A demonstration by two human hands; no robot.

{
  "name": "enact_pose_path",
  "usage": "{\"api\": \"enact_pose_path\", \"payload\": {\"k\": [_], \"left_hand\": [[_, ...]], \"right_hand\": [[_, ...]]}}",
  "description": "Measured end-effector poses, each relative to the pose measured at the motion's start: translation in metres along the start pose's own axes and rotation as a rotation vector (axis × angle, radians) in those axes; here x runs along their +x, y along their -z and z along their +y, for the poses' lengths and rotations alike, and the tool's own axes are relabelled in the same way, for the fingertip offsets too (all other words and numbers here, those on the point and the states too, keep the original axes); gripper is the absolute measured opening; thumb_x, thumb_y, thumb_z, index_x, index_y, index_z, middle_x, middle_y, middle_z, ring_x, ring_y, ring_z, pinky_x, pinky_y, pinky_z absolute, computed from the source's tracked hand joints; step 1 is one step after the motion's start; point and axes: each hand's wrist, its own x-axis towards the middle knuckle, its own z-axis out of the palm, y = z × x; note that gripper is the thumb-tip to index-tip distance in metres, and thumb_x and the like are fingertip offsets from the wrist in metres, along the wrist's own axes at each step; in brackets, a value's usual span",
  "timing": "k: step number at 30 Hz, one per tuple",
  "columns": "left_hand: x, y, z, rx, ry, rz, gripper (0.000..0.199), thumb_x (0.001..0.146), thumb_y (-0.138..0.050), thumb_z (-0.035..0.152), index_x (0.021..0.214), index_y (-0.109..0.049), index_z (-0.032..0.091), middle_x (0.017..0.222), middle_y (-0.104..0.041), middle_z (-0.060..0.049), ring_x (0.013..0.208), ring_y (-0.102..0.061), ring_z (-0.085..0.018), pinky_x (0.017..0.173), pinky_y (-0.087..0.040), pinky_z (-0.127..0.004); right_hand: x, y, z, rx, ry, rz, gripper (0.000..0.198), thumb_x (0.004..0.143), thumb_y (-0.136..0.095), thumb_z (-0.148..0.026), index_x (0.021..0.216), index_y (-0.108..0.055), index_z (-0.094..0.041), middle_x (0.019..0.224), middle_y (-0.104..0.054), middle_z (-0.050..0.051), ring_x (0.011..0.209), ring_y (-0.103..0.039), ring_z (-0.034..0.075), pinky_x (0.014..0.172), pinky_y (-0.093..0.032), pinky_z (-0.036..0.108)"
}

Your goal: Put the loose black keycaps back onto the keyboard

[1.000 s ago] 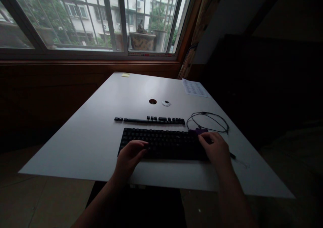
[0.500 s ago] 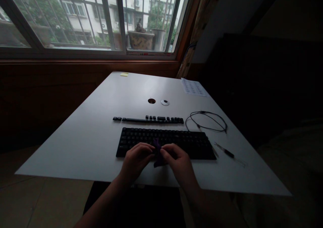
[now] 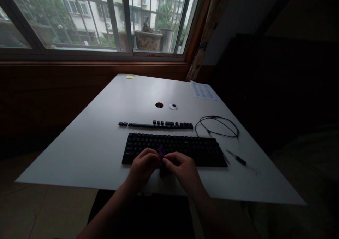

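In front of the black keyboard (image 3: 203, 152), both hands are close together over its near edge. A dark purple cloth (image 3: 161, 150) is pinched between them, its upper part sticking up above my fingers and a darker part hanging below. My left hand (image 3: 144, 164) has its fingers closed on the cloth from the left. From the right, my right hand (image 3: 182, 165) grips it between thumb and forefinger. Whether anything small is wrapped inside, I cannot tell. Behind the keyboard lies a row of loose black keycaps (image 3: 169, 126), with the long space bar among them.
A looped black cable (image 3: 217, 117) lies to the right behind the keyboard. A dark-handled tool with thin wire ends (image 3: 240, 160) rests at the right. The white table (image 3: 87, 143) has a round hole, a white ring cover (image 3: 173, 106), printed paper (image 3: 203, 91) and yellow notes (image 3: 130, 77).
The cloth and the fingers of both hands have shifted slightly left, and the cloth is bunched differently. The keyboard and loose keycaps stay where they were.
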Motion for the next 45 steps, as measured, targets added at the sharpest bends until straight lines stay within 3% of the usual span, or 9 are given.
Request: {"api": "enact_pose_path", "payload": {"k": [9,16,20,33,39,45], "left_hand": [[0.000,0.001,0.004,-0.020,-0.021,-0.027,0.007,0.093,-0.066,0.019,0.087,-0.070,0.019,0.090,-0.068,-0.006,0.079,-0.068,-0.017,0.071,-0.057,-0.026],[0.002,0.004,0.009,-0.107,0.075,-0.013,0.006,0.088,-0.073,0.022,0.084,-0.070,0.020,0.091,-0.070,-0.007,0.081,-0.070,-0.019,0.072,-0.059,-0.029],[0.003,0.006,0.007,-0.126,0.109,0.024,0.006,0.087,-0.074,0.020,0.083,-0.070,0.020,0.092,-0.070,-0.006,0.084,-0.070,-0.019,0.076,-0.058,-0.029],[0.003,0.005,0.004,-0.075,0.091,0.046,0.005,0.087,-0.072,0.015,0.085,-0.071,0.020,0.091,-0.071,-0.005,0.083,-0.070,-0.018,0.075,-0.058,-0.027],[0.002,0.004,0.005,-0.009,-0.011,0.025,0.007,0.090,-0.069,0.013,0.086,-0.070,0.019,0.091,-0.071,-0.004,0.080,-0.070,-0.015,0.073,-0.057,-0.024],[0.001,0.004,0.005,-0.009,-0.023,0.012,0.008,0.089,-0.069,0.012,0.086,-0.070,0.019,0.090,-0.070,-0.005,0.080,-0.070,-0.016,0.071,-0.057,-0.024]], "right_hand": [[-0.002,-0.004,0.005,0.029,-0.014,0.020,0.020,0.083,-0.068,-0.038,0.080,-0.078,-0.021,0.079,-0.077,0.004,0.073,-0.071,0.021,0.069,-0.055,0.031],[0.000,-0.007,0.021,0.117,-0.072,0.121,0.026,0.083,-0.069,-0.044,0.083,-0.077,-0.020,0.079,-0.075,0.004,0.075,-0.070,0.022,0.069,-0.054,0.031],[-0.001,-0.001,0.024,0.112,0.025,0.179,0.029,0.087,-0.068,-0.049,0.080,-0.077,-0.022,0.080,-0.072,0.004,0.080,-0.067,0.021,0.076,-0.052,0.031],[-0.003,-0.013,0.010,0.183,-0.024,0.030,0.028,0.082,-0.074,-0.049,0.091,-0.080,-0.023,0.091,-0.078,0.006,0.088,-0.072,0.024,0.083,-0.057,0.036],[0.000,-0.009,0.016,0.238,-0.160,-0.036,0.032,0.074,-0.079,-0.047,0.086,-0.080,-0.018,0.082,-0.078,0.007,0.079,-0.073,0.024,0.073,-0.057,0.035],[0.000,-0.009,0.014,0.264,-0.158,-0.029,0.029,0.074,-0.078,-0.045,0.084,-0.079,-0.018,0.080,-0.078,0.006,0.075,-0.073,0.023,0.069,-0.056,0.032]]}}
